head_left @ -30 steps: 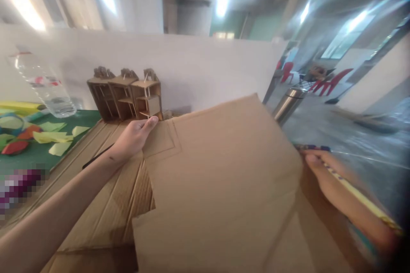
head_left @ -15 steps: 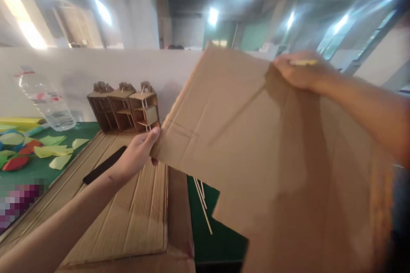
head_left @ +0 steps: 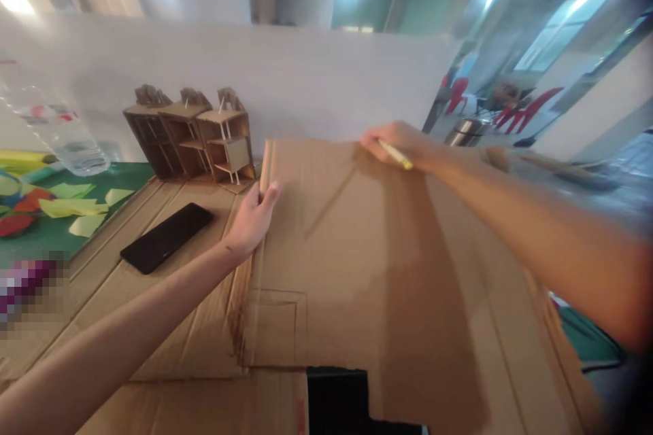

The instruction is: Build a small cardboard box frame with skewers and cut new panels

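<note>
A large brown cardboard sheet (head_left: 331,251) spans the middle of the head view, with a stepped cut-out along its near edge. Pencilled rectangle lines show in its lower left corner. My left hand (head_left: 255,217) is closed on the sheet's left edge, thumb on top. At the far edge my right hand (head_left: 395,143) grips the sheet and also carries a slim yellow pen-like tool (head_left: 395,153) across the fingers. To the left of my left hand a black smartphone (head_left: 166,238) lies on stacked cardboard (head_left: 188,326).
A small cardboard shelf model (head_left: 191,139) with stick supports stands at the back by a white partition (head_left: 316,81). Leftward are a clear plastic bottle (head_left: 66,129) and coloured paper scraps (head_left: 71,207) on a green tabletop (head_left: 127,177). A steel flask (head_left: 466,131) shows beyond.
The cardboard sheet has come down from a raised, tilted pose and turned, its drawn corner now nearer me. Both hands still hold it. The wooden sticks below are now covered.
</note>
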The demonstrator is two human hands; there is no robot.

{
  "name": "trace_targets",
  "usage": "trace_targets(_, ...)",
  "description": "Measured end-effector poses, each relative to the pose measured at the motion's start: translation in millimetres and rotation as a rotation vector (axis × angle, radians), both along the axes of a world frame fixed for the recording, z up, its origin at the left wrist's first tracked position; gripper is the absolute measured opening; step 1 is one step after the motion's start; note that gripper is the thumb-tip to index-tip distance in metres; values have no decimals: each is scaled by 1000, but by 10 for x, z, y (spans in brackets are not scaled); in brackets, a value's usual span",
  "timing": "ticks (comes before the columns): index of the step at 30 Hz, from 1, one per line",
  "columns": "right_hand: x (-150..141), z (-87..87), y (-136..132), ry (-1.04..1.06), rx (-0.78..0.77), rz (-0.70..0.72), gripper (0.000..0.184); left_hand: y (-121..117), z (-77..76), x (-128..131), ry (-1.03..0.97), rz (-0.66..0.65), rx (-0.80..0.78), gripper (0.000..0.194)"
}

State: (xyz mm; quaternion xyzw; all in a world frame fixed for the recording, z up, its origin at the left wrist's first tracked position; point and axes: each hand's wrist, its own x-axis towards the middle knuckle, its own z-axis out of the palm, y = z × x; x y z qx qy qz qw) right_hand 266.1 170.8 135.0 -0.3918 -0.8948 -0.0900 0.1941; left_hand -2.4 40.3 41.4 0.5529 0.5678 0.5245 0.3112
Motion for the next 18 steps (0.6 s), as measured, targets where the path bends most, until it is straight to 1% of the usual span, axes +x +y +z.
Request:
trace_targets(2,19,-126,39,31,-10,4,38,29,-71,14,4,31,16,38)
trace_targets(4,55,-199,34,71,-27,-6,38,14,-102,34,16,48,19,37)
trace_targets(7,125,-230,-26,119,-55,-21,39,-75,-76,109,21,42,5,34)
trace_targets(10,181,-238,-110,143,-75,-23,41,-207,-31,201,11,9,-30,33)
trace_targets(12,193,-275,-185,156,-112,-46,40,-304,-28,226,8,-7,-56,33)
trace_targets(16,163,-459,-371,194,-150,-95,32,-498,-87,133,5,-14,-106,36)
trace_targets(18,142,-575,-436,206,-176,-77,30,-592,-120,46,0,-29,-150,37)
